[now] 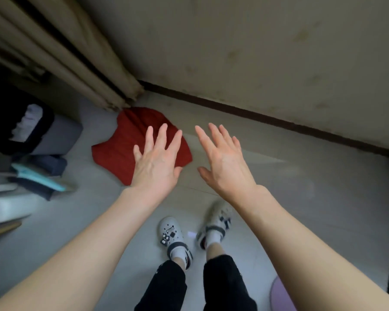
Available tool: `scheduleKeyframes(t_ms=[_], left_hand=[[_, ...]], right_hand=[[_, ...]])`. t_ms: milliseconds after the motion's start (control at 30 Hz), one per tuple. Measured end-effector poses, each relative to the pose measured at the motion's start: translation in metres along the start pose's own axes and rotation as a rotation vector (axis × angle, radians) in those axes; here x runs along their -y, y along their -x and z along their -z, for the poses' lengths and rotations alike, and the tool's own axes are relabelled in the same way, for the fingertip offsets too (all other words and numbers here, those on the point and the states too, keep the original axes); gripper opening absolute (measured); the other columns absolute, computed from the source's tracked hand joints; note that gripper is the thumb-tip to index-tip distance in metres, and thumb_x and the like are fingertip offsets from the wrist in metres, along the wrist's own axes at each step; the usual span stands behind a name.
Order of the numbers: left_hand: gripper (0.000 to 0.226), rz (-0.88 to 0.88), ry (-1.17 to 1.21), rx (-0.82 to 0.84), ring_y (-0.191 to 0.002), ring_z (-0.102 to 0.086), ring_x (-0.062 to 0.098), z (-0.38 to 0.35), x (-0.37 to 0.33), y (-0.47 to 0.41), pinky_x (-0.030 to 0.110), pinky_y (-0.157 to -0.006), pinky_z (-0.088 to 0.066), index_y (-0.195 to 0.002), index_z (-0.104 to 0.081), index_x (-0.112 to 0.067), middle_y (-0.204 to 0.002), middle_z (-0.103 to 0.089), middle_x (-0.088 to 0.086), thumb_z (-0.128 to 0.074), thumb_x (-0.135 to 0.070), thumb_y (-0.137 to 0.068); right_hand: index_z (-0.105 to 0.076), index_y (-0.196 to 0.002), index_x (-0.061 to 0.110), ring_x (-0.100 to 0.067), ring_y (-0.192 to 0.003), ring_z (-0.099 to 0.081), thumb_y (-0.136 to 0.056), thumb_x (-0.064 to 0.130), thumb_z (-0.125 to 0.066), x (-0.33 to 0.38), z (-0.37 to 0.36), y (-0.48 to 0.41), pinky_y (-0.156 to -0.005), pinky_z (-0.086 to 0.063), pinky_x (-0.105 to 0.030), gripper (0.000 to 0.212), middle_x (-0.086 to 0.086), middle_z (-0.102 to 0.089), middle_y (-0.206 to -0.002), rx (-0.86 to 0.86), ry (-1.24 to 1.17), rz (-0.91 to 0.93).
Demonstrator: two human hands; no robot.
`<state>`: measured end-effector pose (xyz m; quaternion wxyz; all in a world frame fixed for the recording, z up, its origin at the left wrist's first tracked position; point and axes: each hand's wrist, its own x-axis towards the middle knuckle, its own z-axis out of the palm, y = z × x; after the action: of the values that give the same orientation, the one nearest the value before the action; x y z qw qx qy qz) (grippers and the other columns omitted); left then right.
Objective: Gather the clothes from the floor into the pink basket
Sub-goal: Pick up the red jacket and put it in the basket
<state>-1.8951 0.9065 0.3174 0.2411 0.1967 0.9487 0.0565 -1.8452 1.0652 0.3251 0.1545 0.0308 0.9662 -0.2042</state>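
so the red garment (121, 149) is lying flat-ish on the pale floor (301, 187), far and left of where the person stands, with its far end right up at the foot of the beige curtain (76, 63). It looks a bit longer from that far end toward the near edge than it is across, though it's rumpled so don't hold me to that. The left hand (157, 162) is the closer one by a lot: from this view it sits over the garment's right part, palm down, fingers straight and spread, holding nothing. I can't tell if it's actually touching the cloth or just hovering above it. The right hand (222, 160) is just to the right of it over bare floor, also wide and empty, clear of the red edge. My guess is the grab is a reach forward and leftward, left hand first. There's dark clutter (38, 176) further left, white clogs (171, 232) near, and a pinkish-purple rim (281, 295) at the near right that might be the basket, can't say for sure
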Motion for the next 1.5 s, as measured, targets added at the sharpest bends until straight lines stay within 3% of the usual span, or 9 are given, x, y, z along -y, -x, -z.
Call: scheduleKeyframes(t_ms=[333, 467, 567, 767, 967, 1067, 1167, 1267, 1500], left_hand=[[0.111, 0.339, -0.029, 0.169, -0.144, 0.012, 0.038, -0.095, 0.125, -0.048, 0.07, -0.104, -0.023, -0.149, 0.008, -0.03, -0.159, 0.014, 0.005, -0.073, -0.046, -0.075], [0.127, 0.411, 0.0, 0.228, -0.143, 0.012, 0.043, -0.164, 0.182, -0.099, 0.073, -0.102, -0.022, -0.147, 0.017, -0.033, -0.158, 0.018, 0.007, -0.077, -0.054, -0.065], [0.136, 0.465, 0.07, 0.235, -0.141, 0.016, 0.044, -0.215, 0.221, -0.143, 0.075, -0.102, -0.017, -0.146, 0.021, -0.034, -0.157, 0.023, 0.007, -0.08, -0.058, -0.059], [0.144, 0.526, 0.149, 0.262, -0.139, 0.02, 0.049, -0.327, 0.261, -0.194, 0.08, -0.098, -0.014, -0.145, 0.025, -0.031, -0.155, 0.027, 0.011, -0.079, -0.066, -0.052], [0.145, 0.573, 0.234, 0.193, -0.138, 0.018, 0.051, -0.421, 0.269, -0.21, 0.08, -0.091, -0.026, -0.141, 0.029, -0.04, -0.152, 0.033, 0.011, -0.08, -0.064, -0.05], [0.111, 0.54, 0.217, 0.039, -0.139, 0.0, 0.054, -0.443, 0.274, -0.212, 0.071, -0.09, -0.04, -0.146, 0.014, -0.043, -0.157, 0.019, 0.016, -0.072, -0.038, -0.076], [0.063, 0.445, 0.176, -0.122, -0.117, -0.049, 0.051, -0.434, 0.294, -0.213, 0.054, -0.085, -0.051, -0.148, -0.023, -0.039, -0.155, -0.019, 0.023, -0.039, -0.015, -0.092], [0.057, 0.362, 0.2, -0.155, -0.088, -0.065, 0.046, -0.4, 0.308, -0.212, 0.049, -0.074, -0.054, -0.137, -0.05, -0.027, -0.138, -0.049, 0.02, -0.022, -0.024, -0.087], [0.044, 0.266, 0.28, -0.31, -0.098, -0.065, 0.037, -0.278, 0.273, -0.171, 0.044, -0.075, -0.056, -0.118, -0.065, -0.026, -0.126, -0.061, 0.009, -0.038, -0.037, -0.086]], right_hand=[[-0.004, -0.152, 0.031, -0.036, -0.145, -0.003, -0.08, 0.013, -0.067, 0.006, -0.116, -0.133, -0.114, -0.017, -0.056, 0.097, -0.01, -0.006, -0.159, 0.318, 0.246, 0.271], [-0.006, -0.151, 0.034, -0.04, -0.144, -0.006, -0.077, 0.027, -0.075, 0.004, -0.194, -0.185, -0.107, -0.028, -0.063, 0.102, -0.01, -0.008, -0.158, 0.318, 0.304, 0.243], [-0.002, -0.151, 0.037, -0.041, -0.144, 0.002, -0.07, 0.041, -0.078, 0.006, -0.258, -0.235, -0.106, -0.025, -0.066, 0.112, -0.007, 0.002, -0.16, 0.344, 0.37, 0.279], [-0.003, -0.15, 0.043, -0.046, -0.143, 0.009, -0.08, 0.031, -0.069, 0.003, -0.364, -0.315, -0.104, -0.017, -0.074, 0.097, 0.0, 0.012, -0.161, 0.286, 0.621, 0.551], [0.011, -0.148, 0.044, -0.049, -0.141, 0.011, -0.055, 0.037, -0.089, -0.026, -0.443, -0.348, -0.099, -0.022, -0.077, 0.136, -0.009, 0.02, -0.158, 0.491, 0.784, 0.55], [-0.016, -0.151, 0.036, -0.051, -0.139, -0.016, -0.076, 0.018, -0.073, -0.041, -0.469, -0.351, -0.1, -0.036, -0.066, 0.096, -0.018, -0.005, -0.159, 0.448, 0.608, 0.557], [-0.066, -0.114, 0.008, -0.049, -0.089, -0.063, -0.074, -0.002, -0.06, -0.037, -0.48, -0.35, -0.077, -0.054, -0.049, 0.042, -0.03, -0.059, -0.115, 0.207, 0.332, 0.642], [-0.07, -0.085, 0.004, -0.038, -0.054, -0.061, -0.068, -0.004, -0.059, -0.013, -0.467, -0.34, -0.049, -0.041, -0.03, 0.021, -0.022, -0.063, -0.079, 0.111, 0.162, 0.56], [-0.063, -0.069, 0.01, -0.031, -0.041, -0.052, -0.054, -0.008, -0.07, 0.03, -0.367, -0.283, -0.046, -0.023, -0.021, 0.025, -0.013, -0.057, -0.064, -0.064, 0.081, 0.405]])
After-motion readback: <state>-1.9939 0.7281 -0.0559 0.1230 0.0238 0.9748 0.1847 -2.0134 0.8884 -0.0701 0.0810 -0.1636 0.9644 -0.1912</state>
